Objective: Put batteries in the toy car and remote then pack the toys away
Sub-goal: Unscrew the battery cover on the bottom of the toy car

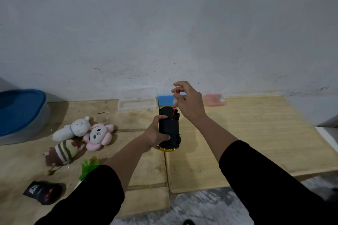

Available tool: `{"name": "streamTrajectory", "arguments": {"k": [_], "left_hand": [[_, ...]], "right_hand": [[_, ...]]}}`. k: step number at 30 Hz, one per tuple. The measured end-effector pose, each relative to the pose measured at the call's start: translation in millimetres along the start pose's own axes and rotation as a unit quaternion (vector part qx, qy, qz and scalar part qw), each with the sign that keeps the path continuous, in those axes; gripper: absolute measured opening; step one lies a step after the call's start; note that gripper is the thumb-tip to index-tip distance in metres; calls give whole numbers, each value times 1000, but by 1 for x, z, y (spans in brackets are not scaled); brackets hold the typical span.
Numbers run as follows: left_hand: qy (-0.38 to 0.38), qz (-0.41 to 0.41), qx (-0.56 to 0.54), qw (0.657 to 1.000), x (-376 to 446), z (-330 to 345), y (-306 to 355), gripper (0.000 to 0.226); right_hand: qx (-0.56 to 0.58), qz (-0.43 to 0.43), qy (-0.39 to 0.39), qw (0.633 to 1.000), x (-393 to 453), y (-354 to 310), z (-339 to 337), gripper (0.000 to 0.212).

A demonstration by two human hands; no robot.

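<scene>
A yellow toy car (169,129) lies upside down, its black underside facing up, on the wooden boards. My left hand (155,135) grips the car along its left side. My right hand (190,103) pinches a small red-handled screwdriver (175,101) upright, its tip down on the far end of the car's underside. The black remote (43,191) with red buttons lies at the near left. Three plush toys rest left of the car: a white one (73,128), a pink flower-shaped one (98,136) and a brown striped one (61,152).
A grey bin with a blue lid (20,113) stands at far left. A clear plastic box (137,104), a blue box (165,99) and a pink case (214,100) sit by the wall. A green plastic plant (89,167) lies near my left sleeve. The boards end at bare floor (201,210) in front.
</scene>
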State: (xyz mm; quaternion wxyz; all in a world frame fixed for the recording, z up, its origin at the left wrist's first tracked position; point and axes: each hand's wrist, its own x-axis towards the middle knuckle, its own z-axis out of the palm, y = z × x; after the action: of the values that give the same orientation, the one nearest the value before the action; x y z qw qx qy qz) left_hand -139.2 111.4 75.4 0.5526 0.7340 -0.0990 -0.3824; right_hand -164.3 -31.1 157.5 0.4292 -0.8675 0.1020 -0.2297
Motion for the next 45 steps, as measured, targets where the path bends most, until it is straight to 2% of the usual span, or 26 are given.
{"name": "streamTrajectory", "arguments": {"k": [7, 12, 17, 22, 29, 33, 41, 45], "left_hand": [[-13, -1, -3, 1000, -2, 1, 2, 66], [-4, -2, 0, 1000, -3, -1, 1, 66], [-7, -4, -3, 1000, -3, -2, 2, 66], [-8, -10, -6, 1000, -3, -3, 0, 67], [-14, -9, -4, 1000, -3, -4, 1, 66], [-13, -13, -4, 1000, -3, -5, 0, 66], [-17, -19, -4, 1000, -1, -9, 4, 65], [-21, -18, -8, 1000, 0, -11, 4, 65]], "right_hand": [[18, 7, 14, 1000, -2, -4, 1, 9], [3, 4, -1, 1000, -3, -6, -1, 20], [8, 4, 11, 1000, -4, -8, 1, 8], [16, 20, -4, 1000, -5, -9, 1, 23], [11, 17, 19, 1000, -7, -8, 5, 13], [-3, 14, 16, 1000, -6, -9, 8, 26], [-15, 12, 37, 999, -5, -6, 8, 18], [6, -2, 26, 1000, -3, -7, 11, 28]]}}
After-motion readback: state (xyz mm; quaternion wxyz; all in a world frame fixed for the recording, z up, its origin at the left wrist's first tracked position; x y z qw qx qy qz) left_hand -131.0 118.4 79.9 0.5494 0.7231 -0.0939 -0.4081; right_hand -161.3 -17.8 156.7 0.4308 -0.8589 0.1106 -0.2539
